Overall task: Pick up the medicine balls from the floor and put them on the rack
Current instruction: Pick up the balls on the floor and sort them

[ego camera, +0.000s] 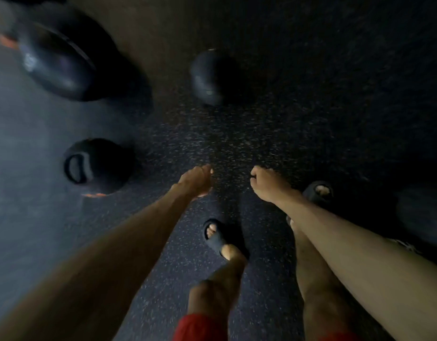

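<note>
Both hands hang empty above the floor (237, 134): the left hand (196, 180) has relaxed fingers, and the right hand (266, 183) is loosely curled and holds nothing. A large medicine ball (57, 62) lies far to the left, a small medicine ball (207, 77) lies ahead, and a medicine ball with a handle (97, 166) is nearest to the left hand. The rack is not in view. The person should probably step close to one ball, bend the knees, and put both hands wide around its sides before lifting, since it is likely heavy
</note>
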A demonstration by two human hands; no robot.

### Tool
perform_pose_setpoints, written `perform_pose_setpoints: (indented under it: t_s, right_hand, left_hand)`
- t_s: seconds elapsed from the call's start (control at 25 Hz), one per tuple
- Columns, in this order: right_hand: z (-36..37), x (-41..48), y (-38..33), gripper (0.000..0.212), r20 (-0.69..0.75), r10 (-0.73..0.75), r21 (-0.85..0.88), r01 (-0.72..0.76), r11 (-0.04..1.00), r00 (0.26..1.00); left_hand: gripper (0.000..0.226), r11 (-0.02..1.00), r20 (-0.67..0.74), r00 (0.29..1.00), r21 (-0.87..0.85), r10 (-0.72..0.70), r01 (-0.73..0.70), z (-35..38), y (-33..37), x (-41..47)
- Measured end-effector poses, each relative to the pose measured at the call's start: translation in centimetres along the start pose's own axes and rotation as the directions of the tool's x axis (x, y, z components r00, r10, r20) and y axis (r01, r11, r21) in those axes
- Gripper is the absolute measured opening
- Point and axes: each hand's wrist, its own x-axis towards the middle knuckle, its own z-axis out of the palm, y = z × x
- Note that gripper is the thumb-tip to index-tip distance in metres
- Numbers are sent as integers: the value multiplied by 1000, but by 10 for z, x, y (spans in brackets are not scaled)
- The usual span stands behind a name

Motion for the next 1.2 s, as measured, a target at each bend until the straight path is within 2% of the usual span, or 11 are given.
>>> perform_pose_setpoints:
  t_s: [0.12, 0.32, 0.44, 0.52, 0.64, 0.84, 0.96, 1.04, 1.08, 1.12, 1.2]
  right_hand:
    - [26, 11, -88, 33, 45, -75, -85, 79, 993, 996]
    - [57, 39, -203, 29, 184, -195, -273, 241, 931, 963]
    - [73, 63, -268, 27, 272, -254, -342, 340, 876, 928]
    - [95, 93, -329, 29, 348, -281, -419, 417, 807, 894]
    - [103, 112, -367, 34, 374, -301, -445, 455, 771, 877]
    - [172, 149, -461, 43, 413, -354, -451, 526, 722, 839]
    - [211, 174, -502, 54, 324, -377, -466, 493, 734, 868]
    - [234, 190, -526, 58, 189, -390, -487, 431, 760, 901]
    - [244, 196, -537, 60, 131, -387, -490, 399, 775, 913]
    - [254, 201, -550, 62, 96, -381, -487, 377, 788, 920]
    - [266, 208, -570, 64, 73, -364, -478, 353, 804, 928]
  left_hand:
    - [37, 992, -31, 995, -81, -97, 95, -20, -98, -25]
    - [39, 925, -36, 973, -319, -230, 207, -38, -198, -45]
    - [37, 834, 26, 947, -466, -321, 296, -41, -243, -41]
    - [35, 730, 55, 908, -575, -416, 369, -49, -289, -30]
    - [32, 638, 47, 888, -678, -457, 364, -61, -306, -24]
    - [32, 424, 30, 735, -801, -677, 423, -46, -404, -25]
    - [38, 272, -18, 560, -886, -828, 374, -44, -455, -20]
    - [48, 241, -33, 514, -907, -857, 344, -39, -490, -13]
    - [54, 251, -28, 532, -901, -847, 353, -38, -508, -8]
    - [60, 284, -25, 587, -892, -809, 353, -38, -526, -3]
    - [73, 315, 13, 748, -902, -663, 295, -39, -552, 7]
